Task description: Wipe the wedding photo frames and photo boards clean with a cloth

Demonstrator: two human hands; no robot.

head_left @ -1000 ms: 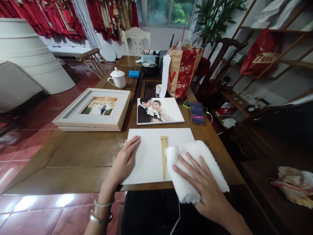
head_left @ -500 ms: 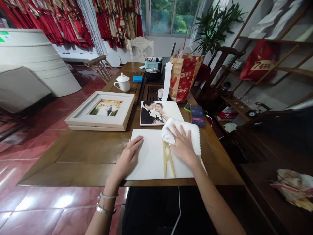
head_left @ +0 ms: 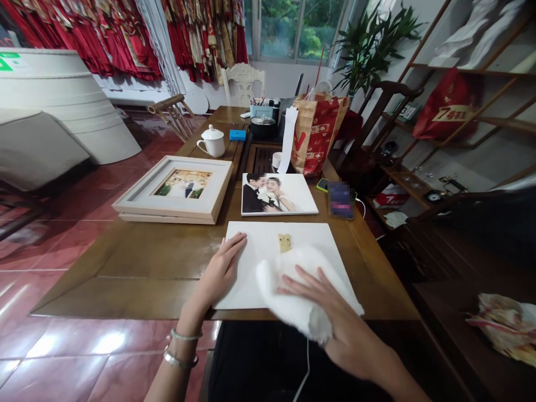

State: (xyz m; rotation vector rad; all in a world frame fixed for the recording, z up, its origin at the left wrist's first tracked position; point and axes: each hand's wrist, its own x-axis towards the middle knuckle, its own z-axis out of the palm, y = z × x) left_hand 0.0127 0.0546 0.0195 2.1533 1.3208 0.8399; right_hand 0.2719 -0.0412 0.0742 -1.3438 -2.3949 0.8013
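A white board (head_left: 253, 279) lies flat at the table's near edge. My left hand (head_left: 224, 267) rests on its left side, fingers stretched out and close together, holding nothing. Under my right hand (head_left: 329, 304) is a white cloth (head_left: 285, 307), blurred by motion, which the hand grips and presses down with fingers spread. The cloth reaches past the board's near edge and covers much of its right half. Just above the cloth shows the top of a beige stand leg (head_left: 284, 242) attached to the board; its lower part is hidden.
Beyond the board lies a couple's photo panel (head_left: 278, 195). To the left are stacked light-wood picture frames (head_left: 167, 215). A phone (head_left: 341, 200) with a cable lies right. Farther back stand a lidded white mug (head_left: 213, 142), a blue box (head_left: 237, 135) and a paper bag (head_left: 316, 137).
My right hand has swept the white cloth from the board's far right part toward its near edge, over the forked lower part of the stand leg. My left hand has stayed in place.
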